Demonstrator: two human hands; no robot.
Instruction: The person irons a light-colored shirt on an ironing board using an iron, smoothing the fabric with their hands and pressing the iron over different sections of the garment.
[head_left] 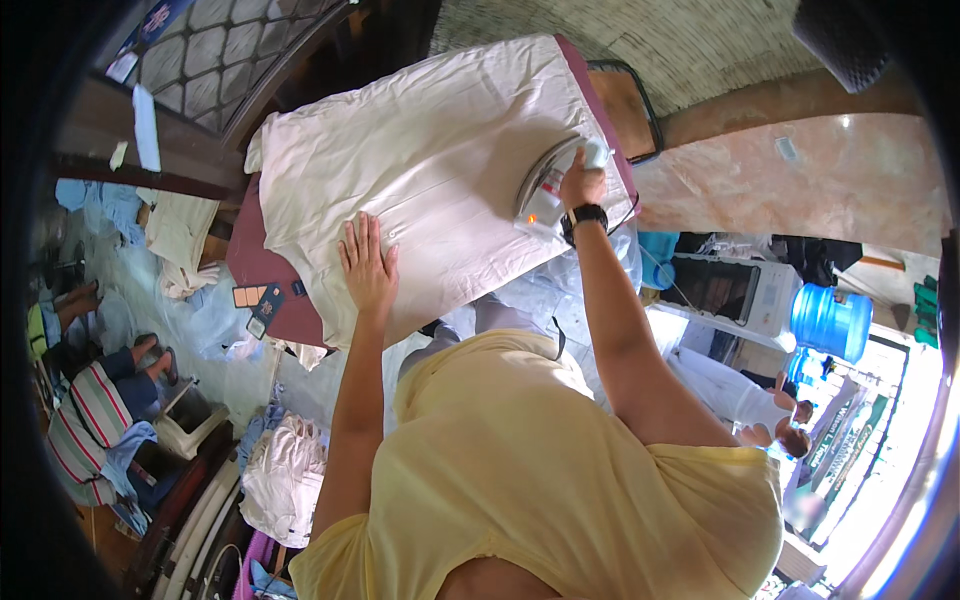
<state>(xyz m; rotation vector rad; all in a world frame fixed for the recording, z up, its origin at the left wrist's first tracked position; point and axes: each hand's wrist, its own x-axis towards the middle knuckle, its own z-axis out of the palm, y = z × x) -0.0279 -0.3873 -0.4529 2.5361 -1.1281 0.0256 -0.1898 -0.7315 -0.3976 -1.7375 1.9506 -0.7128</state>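
A cream cloth [430,140] lies spread over a table padded in maroon fabric [262,245], with light creases across it. My right hand [582,186] is closed round the handle of a clothes iron [543,200], which rests at the cloth's right side. A small orange light glows on the iron. Flat on the cloth's left part lies my left hand [369,262], fingers stretched out and holding nothing. Beside the cloth's left edge, on the maroon cover, are a few small cards or packets [263,305].
A brown-seated chair [628,108] stands behind the table's right end. To the right are a white appliance [735,290] and a blue water jug [830,322]. Crumpled pale cloth [285,478] is piled at lower left. Other people are at the far left and right.
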